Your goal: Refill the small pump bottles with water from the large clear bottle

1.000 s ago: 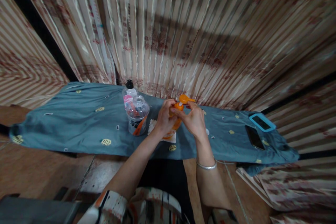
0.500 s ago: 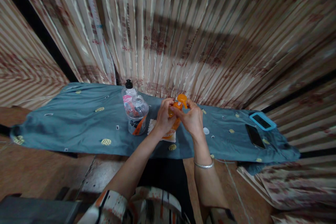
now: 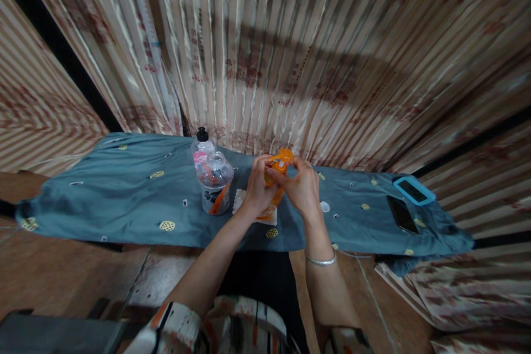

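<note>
Patterned curtain (image 3: pixel 265 38) behind cloth-covered bench (image 3: pixel 136 191); orange bottle (image 3: pixel 276 197) leans rightward, spout (image 3: pixel 275 157) pointing left, gripped by left hand (image 3: pixel 259 185) and right hand (image 3: pixel 304 188).

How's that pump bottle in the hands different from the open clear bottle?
The pump bottle is orange; the clear bottle is see-through with dark and orange markings. The pump bottle has a pump head; the clear bottle's mouth is uncovered. The left hand grips the pump bottle, the right hand at its neck; the clear bottle stands untouched. Both show orange.
</note>
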`<action>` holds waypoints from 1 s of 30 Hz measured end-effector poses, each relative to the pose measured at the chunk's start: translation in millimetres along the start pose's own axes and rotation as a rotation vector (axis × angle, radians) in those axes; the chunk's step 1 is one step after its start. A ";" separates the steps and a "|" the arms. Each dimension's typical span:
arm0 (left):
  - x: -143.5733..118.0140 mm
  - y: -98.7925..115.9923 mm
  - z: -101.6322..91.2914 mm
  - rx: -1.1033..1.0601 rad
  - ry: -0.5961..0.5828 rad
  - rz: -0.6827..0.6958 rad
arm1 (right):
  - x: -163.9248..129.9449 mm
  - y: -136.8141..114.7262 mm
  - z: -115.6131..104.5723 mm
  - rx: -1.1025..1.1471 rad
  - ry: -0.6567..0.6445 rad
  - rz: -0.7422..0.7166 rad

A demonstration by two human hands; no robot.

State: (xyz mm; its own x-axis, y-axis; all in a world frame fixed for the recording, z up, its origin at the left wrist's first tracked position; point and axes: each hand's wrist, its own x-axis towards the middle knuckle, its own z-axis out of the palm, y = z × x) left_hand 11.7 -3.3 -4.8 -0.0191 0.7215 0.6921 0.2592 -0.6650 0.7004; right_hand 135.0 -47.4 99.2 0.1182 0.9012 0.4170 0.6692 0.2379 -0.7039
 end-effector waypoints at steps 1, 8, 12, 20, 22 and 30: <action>0.1 0.2 0.1 -0.007 -0.008 -0.002 | -0.6 0.4 -1.4 0.005 -0.016 -0.006; -0.3 2.2 -3.7 -0.018 -0.084 0.017 | -3.7 7.7 -8.4 0.089 -0.169 -0.107; -0.8 -3.3 -4.4 -0.003 -0.060 0.080 | -0.4 3.4 -2.2 0.024 -0.036 -0.037; -1.6 -7.1 -2.1 0.058 -0.070 0.110 | -4.7 12.2 -2.1 0.049 -0.125 -0.148; -2.2 -5.5 -2.7 0.060 -0.070 0.113 | -4.3 14.7 -2.1 0.049 -0.119 -0.165; -1.3 -5.8 -3.4 0.085 -0.049 0.112 | 0.1 10.7 3.2 -0.022 -0.005 -0.138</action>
State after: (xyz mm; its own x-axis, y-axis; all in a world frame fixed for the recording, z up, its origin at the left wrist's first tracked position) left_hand 7.0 -1.0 -9.1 0.0611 0.6538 0.7542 0.3376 -0.7246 0.6008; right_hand 139.8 -43.6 89.9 0.0204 0.8625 0.5057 0.6946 0.3516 -0.6277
